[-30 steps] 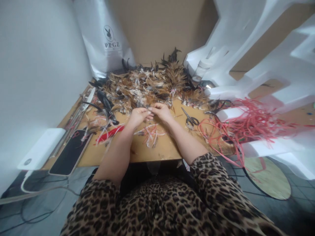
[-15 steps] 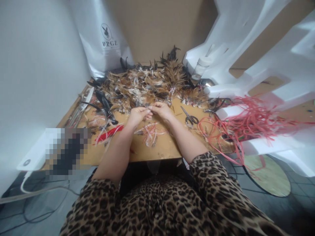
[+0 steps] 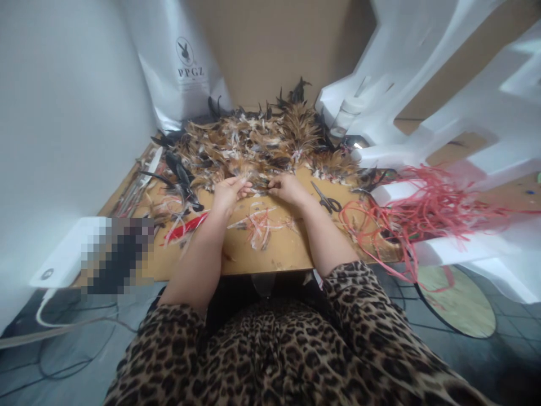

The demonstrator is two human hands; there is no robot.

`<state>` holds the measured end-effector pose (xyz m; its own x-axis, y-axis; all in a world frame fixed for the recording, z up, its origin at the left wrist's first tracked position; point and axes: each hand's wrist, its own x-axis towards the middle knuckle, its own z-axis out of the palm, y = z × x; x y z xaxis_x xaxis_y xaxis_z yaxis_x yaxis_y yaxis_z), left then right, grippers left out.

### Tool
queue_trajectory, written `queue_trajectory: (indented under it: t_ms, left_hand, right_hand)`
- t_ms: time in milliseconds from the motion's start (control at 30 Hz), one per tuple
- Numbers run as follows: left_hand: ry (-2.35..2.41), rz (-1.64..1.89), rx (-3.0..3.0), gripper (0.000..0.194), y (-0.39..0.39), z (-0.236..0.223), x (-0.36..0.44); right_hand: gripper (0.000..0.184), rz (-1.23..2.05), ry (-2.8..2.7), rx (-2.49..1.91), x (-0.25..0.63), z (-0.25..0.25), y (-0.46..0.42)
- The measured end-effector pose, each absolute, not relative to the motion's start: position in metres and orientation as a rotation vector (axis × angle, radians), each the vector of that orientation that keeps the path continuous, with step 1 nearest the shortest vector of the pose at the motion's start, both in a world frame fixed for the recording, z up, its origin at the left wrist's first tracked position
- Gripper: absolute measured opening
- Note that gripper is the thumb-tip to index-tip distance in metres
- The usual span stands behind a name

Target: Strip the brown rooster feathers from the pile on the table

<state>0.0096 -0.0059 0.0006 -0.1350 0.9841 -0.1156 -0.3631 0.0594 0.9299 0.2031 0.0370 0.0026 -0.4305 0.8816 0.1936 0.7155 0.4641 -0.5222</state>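
Before the feathers (image 3: 249,132), left hand (image 3: 228,194) and right hand (image 3: 290,189) curl fingers (image 3: 244,190) nearly closed, contents unclear.

1. Pile (image 3: 249,135): brown, cream and black feathers, heaped loosely, across the table's (image 3: 279,260) far half.
2. Front feathers (image 3: 242,167): pale brown, too blurred to count, around the table's middle.

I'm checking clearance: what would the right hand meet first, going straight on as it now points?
Most likely the feathers just beyond the right hand; depth is unclear, so they may already touch.
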Motion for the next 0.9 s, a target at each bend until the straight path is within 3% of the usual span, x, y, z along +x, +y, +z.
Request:
queue_trajectory:
  t_ms: [167,400,567,900]
  left_hand:
    - [1.073,1.400,0.813,0.012,-0.006,-0.001,0.009]
    - [1.044,1.404,0.877,0.020,-0.005,-0.001,0.008]
    - [0.987,1.323,0.926,0.024,-0.009,0.002,0.011]
    - [0.947,1.103,0.995,0.025,-0.015,0.000,0.009]
  right_hand:
    - [0.013,0.391,-2.339,-1.372,0.205,0.002,0.037]
    - [0.019,1.089,-1.902,-1.146,0.207,0.017,0.037]
    - [0.026,1.337,-1.647,-1.017,0.207,0.023,0.033]
    - [0.023,1.318,-1.509,-0.985,0.199,0.022,0.030]
